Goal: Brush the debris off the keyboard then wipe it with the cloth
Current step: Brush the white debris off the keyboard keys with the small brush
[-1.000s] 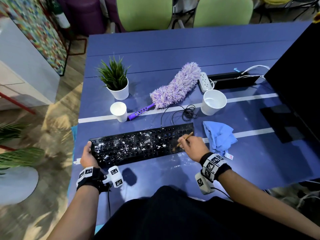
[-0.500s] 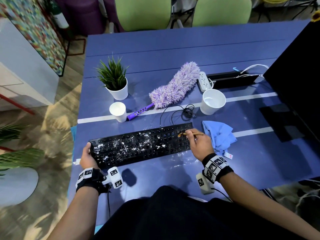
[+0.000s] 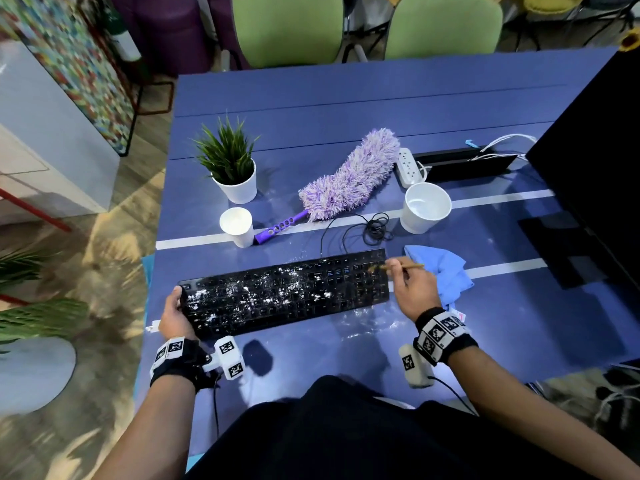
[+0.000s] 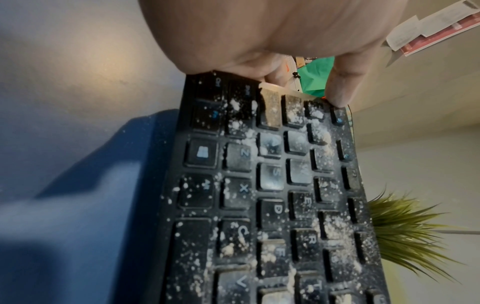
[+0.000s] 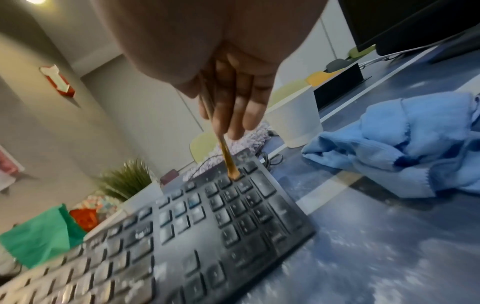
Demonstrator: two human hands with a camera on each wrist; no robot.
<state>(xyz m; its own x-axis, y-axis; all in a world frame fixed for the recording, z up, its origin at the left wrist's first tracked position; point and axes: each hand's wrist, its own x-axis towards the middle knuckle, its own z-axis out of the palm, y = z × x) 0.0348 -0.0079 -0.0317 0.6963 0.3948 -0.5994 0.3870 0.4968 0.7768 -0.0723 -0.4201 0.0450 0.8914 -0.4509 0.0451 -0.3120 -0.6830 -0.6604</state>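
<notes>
A black keyboard lies on the blue table, its left and middle keys strewn with white crumbs, its right end mostly clean. My left hand grips the keyboard's left end. In my right hand I pinch a thin wooden brush, whose bristles touch the far right keys. A crumpled blue cloth lies just right of the keyboard, partly behind my right hand.
Behind the keyboard: a potted plant, a small white cup, a purple fluffy duster, a coiled black cable, a larger white cup, a power strip. A dark monitor stands at right. White dust lies on the table near the keyboard's right front.
My right hand has swept the brush from the keyboard's near right keys up to its far right corner. The left hand keeps its hold.
</notes>
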